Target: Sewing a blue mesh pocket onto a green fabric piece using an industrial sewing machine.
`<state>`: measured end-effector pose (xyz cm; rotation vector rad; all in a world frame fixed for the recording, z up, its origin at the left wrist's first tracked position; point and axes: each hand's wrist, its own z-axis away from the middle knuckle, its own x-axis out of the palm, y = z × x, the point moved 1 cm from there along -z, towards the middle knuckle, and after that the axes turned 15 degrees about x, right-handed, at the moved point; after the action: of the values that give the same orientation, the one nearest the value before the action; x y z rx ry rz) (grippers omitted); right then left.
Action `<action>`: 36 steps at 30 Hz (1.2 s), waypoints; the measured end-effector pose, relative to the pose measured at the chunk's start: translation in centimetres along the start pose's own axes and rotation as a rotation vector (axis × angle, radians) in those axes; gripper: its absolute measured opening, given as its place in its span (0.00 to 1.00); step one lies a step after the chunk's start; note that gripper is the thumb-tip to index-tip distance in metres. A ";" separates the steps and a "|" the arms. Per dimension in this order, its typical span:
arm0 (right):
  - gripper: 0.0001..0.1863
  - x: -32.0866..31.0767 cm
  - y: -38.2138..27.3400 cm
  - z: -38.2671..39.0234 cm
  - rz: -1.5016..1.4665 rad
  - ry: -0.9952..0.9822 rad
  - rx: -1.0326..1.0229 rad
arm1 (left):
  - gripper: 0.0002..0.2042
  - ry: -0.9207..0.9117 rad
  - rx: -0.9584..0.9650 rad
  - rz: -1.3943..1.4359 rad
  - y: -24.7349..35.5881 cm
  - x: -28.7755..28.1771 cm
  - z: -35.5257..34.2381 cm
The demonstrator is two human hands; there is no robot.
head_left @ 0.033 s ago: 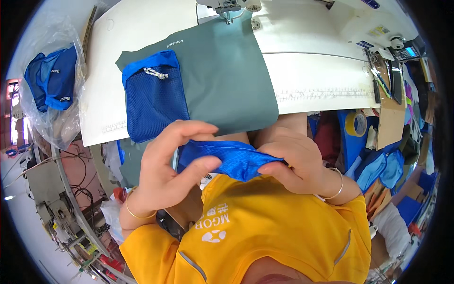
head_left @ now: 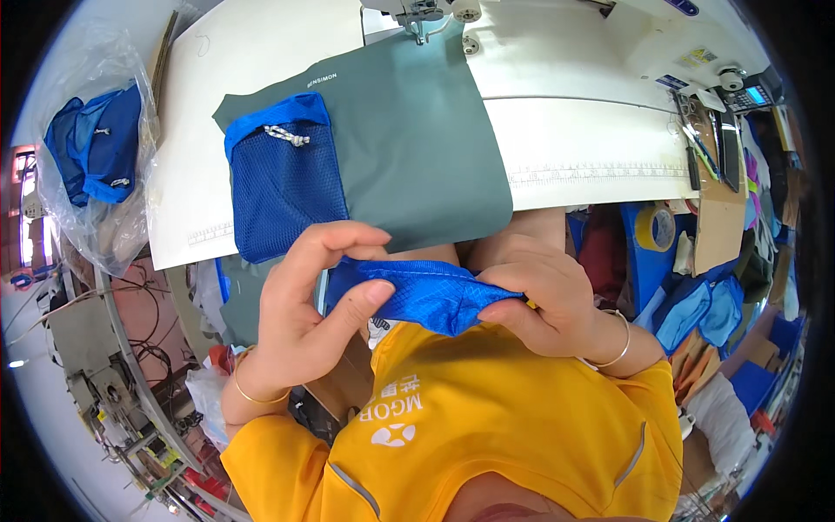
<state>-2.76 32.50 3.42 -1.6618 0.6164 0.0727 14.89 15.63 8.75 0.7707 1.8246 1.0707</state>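
Note:
A blue fabric piece (head_left: 426,300) with a stitched upper edge is stretched between my two hands, close to my body. My left hand (head_left: 313,304) has its left end, thumb across the front and other fingers behind. At the opposite end my right hand (head_left: 548,300) pinches the cloth, with a small bit of yellow showing at the fingertips. A whitish cord (head_left: 378,329) shows below the cloth by my left thumb. Just beyond my hands lies a grey-green fabric panel (head_left: 417,148) bearing a blue mesh pocket (head_left: 287,187) with a cord at its top.
The panel's far edge lies under the sewing machine's presser foot (head_left: 424,35) on a white table (head_left: 600,130). A clear plastic bag (head_left: 74,222) with blue pouches hangs at left. Pens, a phone (head_left: 726,152) and yellow tape (head_left: 654,228) are at right.
My left hand has shifted slightly left, its thumb sliding back along the blue cloth and uncovering more of it. The right hand has barely moved.

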 end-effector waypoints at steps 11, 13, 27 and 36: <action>0.13 1.2 1.0 0.6 -0.129 0.066 -0.068 | 0.13 -0.108 0.181 -0.054 0.2 -0.2 -0.6; 0.14 1.3 0.9 0.7 -0.135 0.069 -0.095 | 0.16 -0.161 0.190 -0.115 0.0 -0.6 -0.7; 0.15 1.8 1.1 0.8 -0.133 0.021 -0.099 | 0.05 -0.060 -0.506 0.957 -1.2 1.1 0.1; 0.16 1.9 0.8 0.8 -0.132 0.094 -0.098 | 0.12 0.081 -0.020 0.266 -0.1 1.4 0.0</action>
<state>-1.24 32.48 1.75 -1.8050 0.5800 -0.0728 14.26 16.73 8.14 0.9916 1.8107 1.3045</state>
